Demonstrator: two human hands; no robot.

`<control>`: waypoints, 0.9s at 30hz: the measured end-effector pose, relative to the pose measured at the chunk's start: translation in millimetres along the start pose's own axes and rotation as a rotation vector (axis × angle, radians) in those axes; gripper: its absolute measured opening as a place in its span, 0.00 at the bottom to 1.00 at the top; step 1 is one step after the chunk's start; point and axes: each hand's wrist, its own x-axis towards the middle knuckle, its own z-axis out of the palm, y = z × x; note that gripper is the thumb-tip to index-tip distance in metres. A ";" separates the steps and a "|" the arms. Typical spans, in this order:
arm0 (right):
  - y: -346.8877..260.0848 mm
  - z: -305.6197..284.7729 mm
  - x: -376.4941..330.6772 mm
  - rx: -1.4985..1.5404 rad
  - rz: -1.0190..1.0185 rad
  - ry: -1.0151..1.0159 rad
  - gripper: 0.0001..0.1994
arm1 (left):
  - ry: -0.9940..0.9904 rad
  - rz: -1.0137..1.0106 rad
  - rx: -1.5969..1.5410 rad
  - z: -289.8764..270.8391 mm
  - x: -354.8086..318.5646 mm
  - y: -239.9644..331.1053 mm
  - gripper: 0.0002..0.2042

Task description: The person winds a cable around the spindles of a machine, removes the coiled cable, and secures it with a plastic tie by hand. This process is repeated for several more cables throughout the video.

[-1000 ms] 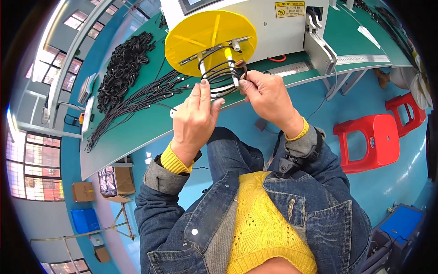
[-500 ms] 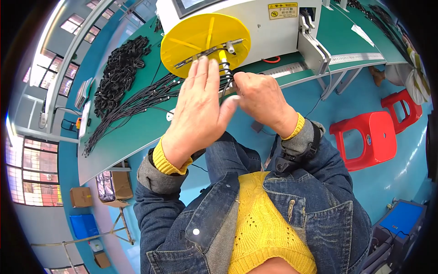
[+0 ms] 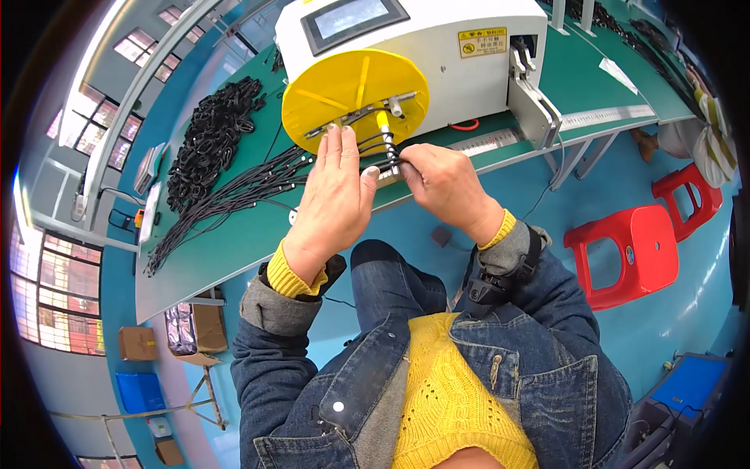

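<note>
My right hand (image 3: 453, 186) is closed in a pinch on a black cable (image 3: 384, 165), just right of the winding machine's striped post (image 3: 387, 139). Stretched out in front of the yellow disc (image 3: 319, 82), my left hand (image 3: 336, 186) has its fingers straight and its thumb near the cable; its palm side is hidden. A metal bar with a peg (image 3: 394, 105) crosses the disc. From beneath my left hand, a bundle of black cables (image 3: 226, 186) fans out over the green table to the left.
A heap of coiled black cables (image 3: 207, 144) lies on the table's far left. The white machine (image 3: 437, 55) carries a screen (image 3: 351, 19) and a metal bracket (image 3: 535, 109). A ruler (image 3: 601, 116) runs along the right edge. Red stools (image 3: 625, 254) stand at the right.
The view has shifted, showing more of the machine's screen. My left hand has drawn slightly away from my right, its thumb now closer to its fingers. More cable shows between the hands.
</note>
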 end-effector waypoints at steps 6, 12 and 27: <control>20.7 2.3 11.2 0.212 0.211 -0.090 0.34 | -0.033 -0.026 -0.189 1.9 1.2 -5.7 0.29; 26.8 6.4 19.6 0.492 0.314 -0.174 0.40 | 0.025 -0.043 -0.308 6.1 1.9 -7.7 0.29; -22.3 42.0 -3.9 0.146 0.284 0.210 0.23 | 0.228 -0.006 -0.172 18.7 7.7 3.7 0.11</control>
